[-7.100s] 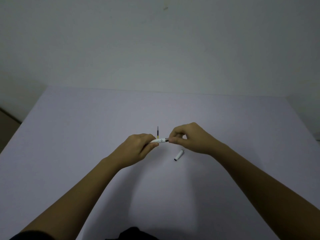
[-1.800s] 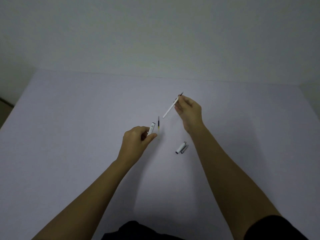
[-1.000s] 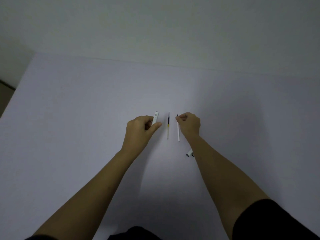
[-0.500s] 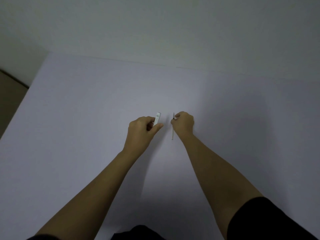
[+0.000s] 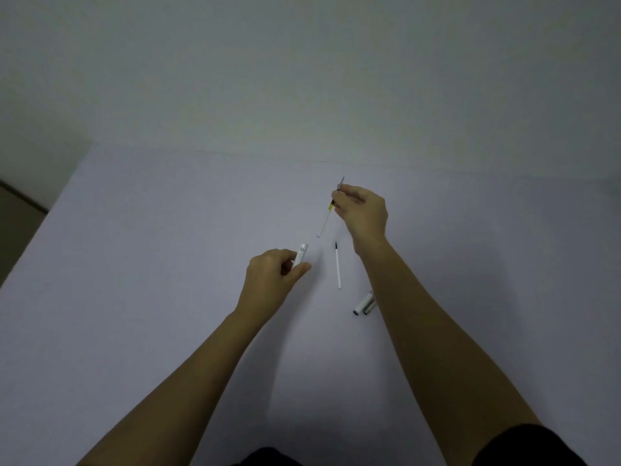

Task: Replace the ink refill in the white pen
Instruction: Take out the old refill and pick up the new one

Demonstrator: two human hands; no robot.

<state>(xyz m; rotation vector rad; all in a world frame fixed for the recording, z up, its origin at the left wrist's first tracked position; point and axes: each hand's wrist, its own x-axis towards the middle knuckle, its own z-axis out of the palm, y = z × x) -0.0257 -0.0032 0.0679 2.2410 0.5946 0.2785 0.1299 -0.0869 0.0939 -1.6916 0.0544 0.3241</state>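
Two refills: your right hand (image 5: 363, 213) pinches the yellow-banded refill (image 5: 325, 219) above frame centre; plain refill (image 5: 337, 266) lies on the table (image 5: 134, 264). Left hand (image 5: 272, 279) grips the white pen barrel (image 5: 300, 257), centre.

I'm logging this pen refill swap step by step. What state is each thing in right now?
pen barrel: open-ended, no refill visible in it, gripped in the left hand.
yellow-banded refill: lifted off the table, pinched near its tip by the right hand.
plain white refill: lying loose on the table.
cap pieces: off the pen, lying side by side beside the right forearm.
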